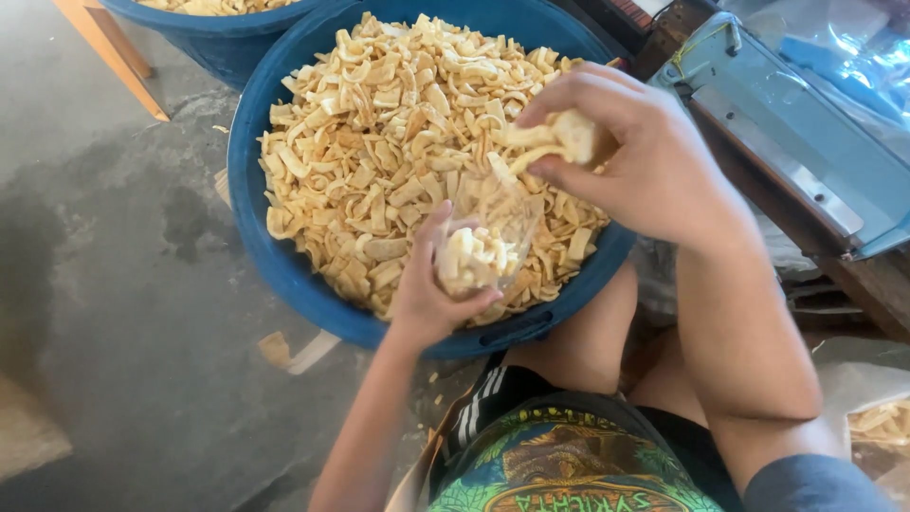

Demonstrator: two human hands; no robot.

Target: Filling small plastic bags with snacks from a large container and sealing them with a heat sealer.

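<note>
Gripping a clear plastic bag [488, 237] above the blue plastic tub [284, 270], the left hand [431, 289] steadies it. The right hand [630, 156] clutches curled, pale chips [559, 137]. A second tub [223, 43] sits behind.

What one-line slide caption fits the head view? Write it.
Left hand holds a clear bag over a blue tub of crackers while right hand drops in a handful.

Blue plastic tub [284, 275], smooth and faintly glossy, heaped with dry, matt, pale fried chips [379, 152]. Thin clear plastic bag [488, 237], glossy and crinkled (in the left hand [427, 294]). Rough, stained grey concrete floor [123, 284]. Brushed metal bar on a light-blue sealer [787, 142], smooth. Bare wood leg [104, 47].
</note>
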